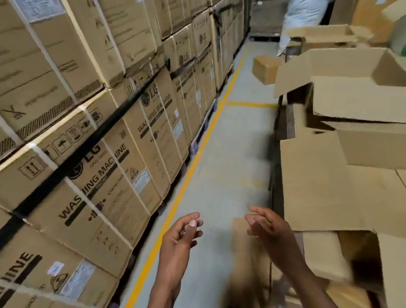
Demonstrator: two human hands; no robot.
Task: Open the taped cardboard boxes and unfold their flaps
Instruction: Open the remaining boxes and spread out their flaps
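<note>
My left hand [181, 237] and my right hand [268, 225] hang in the air in front of me, palms facing each other, fingers loosely curved, holding nothing. Below and between my forearms a blurred cardboard box [252, 282] stands on the floor; whether it is taped is not visible. To my right lies a pile of opened cardboard boxes [339, 184] with their flaps spread out, and another opened box [361, 85] sits behind them.
A tall wall of strapped washing machine cartons [102, 170] runs along the left. A grey floor aisle [223, 164] with a yellow line [188, 170] leads ahead. A small closed box [265, 68] and a white sack [304, 8] lie far ahead.
</note>
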